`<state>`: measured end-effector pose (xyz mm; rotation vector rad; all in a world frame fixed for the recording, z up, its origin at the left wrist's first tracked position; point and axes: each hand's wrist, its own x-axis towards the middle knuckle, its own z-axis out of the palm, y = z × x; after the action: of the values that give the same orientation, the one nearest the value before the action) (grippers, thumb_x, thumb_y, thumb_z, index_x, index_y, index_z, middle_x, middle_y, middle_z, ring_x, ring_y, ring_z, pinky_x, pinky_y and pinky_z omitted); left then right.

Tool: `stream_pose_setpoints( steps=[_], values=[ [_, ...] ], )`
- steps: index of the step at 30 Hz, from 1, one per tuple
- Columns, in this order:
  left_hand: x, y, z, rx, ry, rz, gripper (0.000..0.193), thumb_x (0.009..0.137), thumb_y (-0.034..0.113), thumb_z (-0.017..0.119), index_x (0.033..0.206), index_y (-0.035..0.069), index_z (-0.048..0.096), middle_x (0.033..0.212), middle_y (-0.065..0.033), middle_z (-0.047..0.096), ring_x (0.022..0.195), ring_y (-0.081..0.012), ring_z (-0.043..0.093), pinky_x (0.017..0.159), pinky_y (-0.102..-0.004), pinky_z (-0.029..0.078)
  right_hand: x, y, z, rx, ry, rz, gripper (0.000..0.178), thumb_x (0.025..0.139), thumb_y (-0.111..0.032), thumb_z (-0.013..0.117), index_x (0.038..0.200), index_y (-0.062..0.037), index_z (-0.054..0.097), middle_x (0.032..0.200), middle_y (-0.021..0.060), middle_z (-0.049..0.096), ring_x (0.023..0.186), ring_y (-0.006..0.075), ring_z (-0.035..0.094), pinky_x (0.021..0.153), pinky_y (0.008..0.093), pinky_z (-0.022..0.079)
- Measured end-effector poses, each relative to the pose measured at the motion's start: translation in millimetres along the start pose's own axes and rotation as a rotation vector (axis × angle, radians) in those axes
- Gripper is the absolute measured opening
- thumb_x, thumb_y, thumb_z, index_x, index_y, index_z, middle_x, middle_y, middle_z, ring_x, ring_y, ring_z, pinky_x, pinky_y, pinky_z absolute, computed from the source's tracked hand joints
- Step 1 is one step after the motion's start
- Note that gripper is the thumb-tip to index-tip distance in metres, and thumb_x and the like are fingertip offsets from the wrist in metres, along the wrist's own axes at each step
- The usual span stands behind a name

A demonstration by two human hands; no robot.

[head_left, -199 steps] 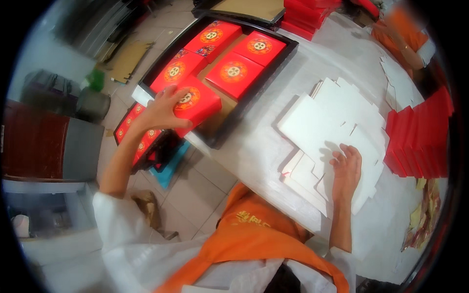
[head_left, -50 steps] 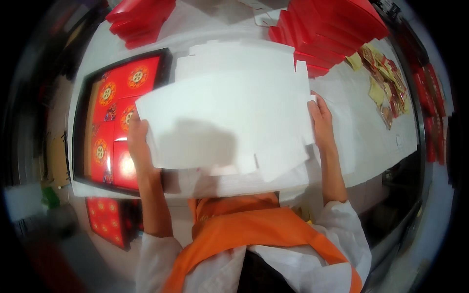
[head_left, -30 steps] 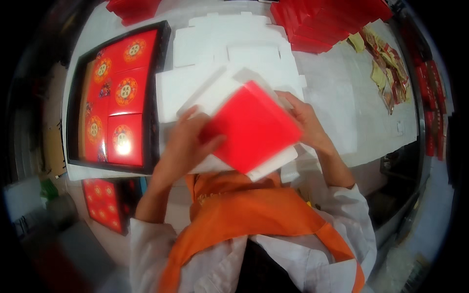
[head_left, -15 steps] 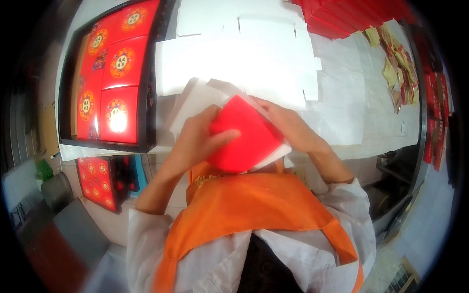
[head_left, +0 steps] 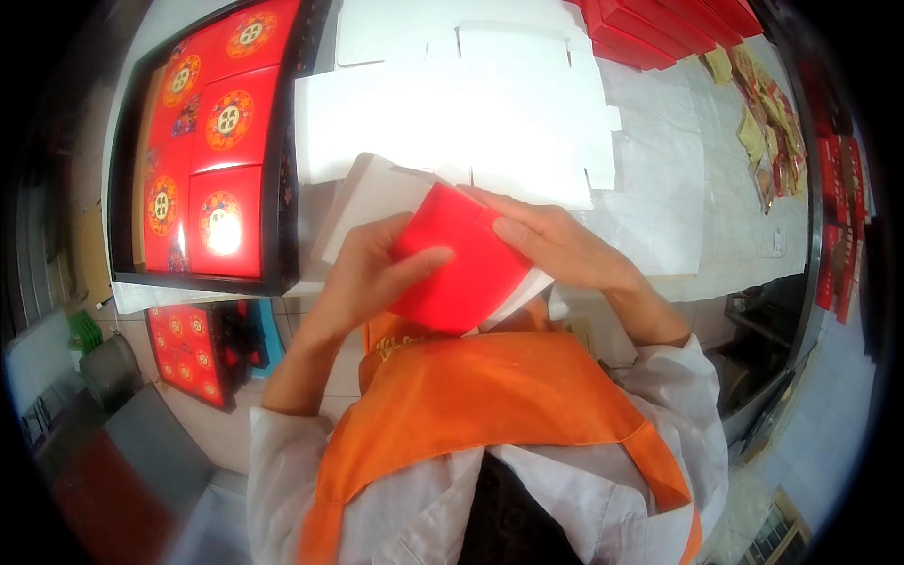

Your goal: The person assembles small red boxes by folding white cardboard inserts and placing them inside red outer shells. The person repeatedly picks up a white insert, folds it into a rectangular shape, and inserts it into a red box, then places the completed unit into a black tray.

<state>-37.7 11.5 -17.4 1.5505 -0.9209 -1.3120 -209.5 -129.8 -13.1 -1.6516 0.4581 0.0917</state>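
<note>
A red cardboard box (head_left: 461, 268) with white inner faces is held up in front of my orange apron, at the table's near edge. My left hand (head_left: 372, 268) grips its left side, thumb across the red face and fingers behind. At its upper right edge, my right hand (head_left: 556, 240) is closed on the box, thumb on the red face near a fold and fingers along the top edge. A pale flap (head_left: 372, 193) spreads out behind the box toward the upper left. What lies behind the red face is hidden.
Flat white box blanks (head_left: 452, 113) are piled on the table beyond my hands. A black-rimmed tray (head_left: 282, 217) of red boxes with round emblems stands left. Folded red boxes (head_left: 659, 28) sit at the back right, near gold and red wrapped packets (head_left: 767, 132). Another red patterned box (head_left: 188, 348) is below the table.
My right thumb has come from behind the upper edge onto the red face. The box has shifted slightly left and turned a little.
</note>
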Motion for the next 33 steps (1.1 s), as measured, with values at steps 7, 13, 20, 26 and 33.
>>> stream_pose_setpoints(
  steps=[7,13,20,26,33],
  values=[
    [1.3,0.7,-6.0,-0.017,-0.021,-0.031,0.028,0.080,0.012,0.064,0.104,-0.001,0.059,0.088,-0.0025,0.063,0.080,-0.0074,0.056,0.071,-0.0216,0.046,1.5,-0.6,-7.1,-0.056,-0.051,0.046,0.043,0.093,-0.027,0.034,0.133,-0.0116,0.035,0.116,0.0137,0.053,0.103,0.0230,0.052,0.090,0.0289,0.038],
    [1.6,6.3,-6.6,0.038,-0.057,-0.062,0.029,0.079,0.014,0.065,0.103,-0.001,0.059,0.088,-0.0024,0.062,0.079,-0.0074,0.056,0.069,-0.0212,0.046,1.8,-1.0,-9.2,-0.063,-0.073,0.051,0.043,0.093,-0.028,0.034,0.132,-0.0111,0.036,0.116,0.0136,0.053,0.102,0.0221,0.052,0.090,0.0283,0.039],
    [1.0,2.6,-7.2,0.075,-0.040,-0.002,0.029,0.079,0.014,0.064,0.104,-0.001,0.059,0.087,-0.0023,0.062,0.079,-0.0070,0.056,0.070,-0.0214,0.046,3.1,-0.8,-9.6,-0.035,-0.083,0.086,0.044,0.092,-0.030,0.034,0.131,-0.0089,0.037,0.120,0.0135,0.051,0.107,0.0222,0.050,0.092,0.0282,0.037],
    [2.7,0.6,-4.2,0.061,-0.019,0.000,0.029,0.080,0.013,0.063,0.106,-0.001,0.058,0.089,-0.0028,0.062,0.079,-0.0073,0.056,0.070,-0.0215,0.046,6.3,-11.2,-14.7,-0.073,-0.142,0.143,0.044,0.092,-0.029,0.033,0.131,-0.0087,0.038,0.124,0.0134,0.048,0.111,0.0235,0.048,0.095,0.0291,0.035],
    [5.3,-0.4,-3.4,0.047,-0.009,0.022,0.029,0.081,0.013,0.063,0.106,0.000,0.058,0.088,-0.0031,0.063,0.079,-0.0073,0.057,0.069,-0.0215,0.046,8.3,-5.1,-17.4,-0.092,-0.166,0.043,0.044,0.092,-0.030,0.033,0.130,-0.0083,0.038,0.124,0.0140,0.048,0.110,0.0241,0.048,0.096,0.0297,0.034]
  ],
)
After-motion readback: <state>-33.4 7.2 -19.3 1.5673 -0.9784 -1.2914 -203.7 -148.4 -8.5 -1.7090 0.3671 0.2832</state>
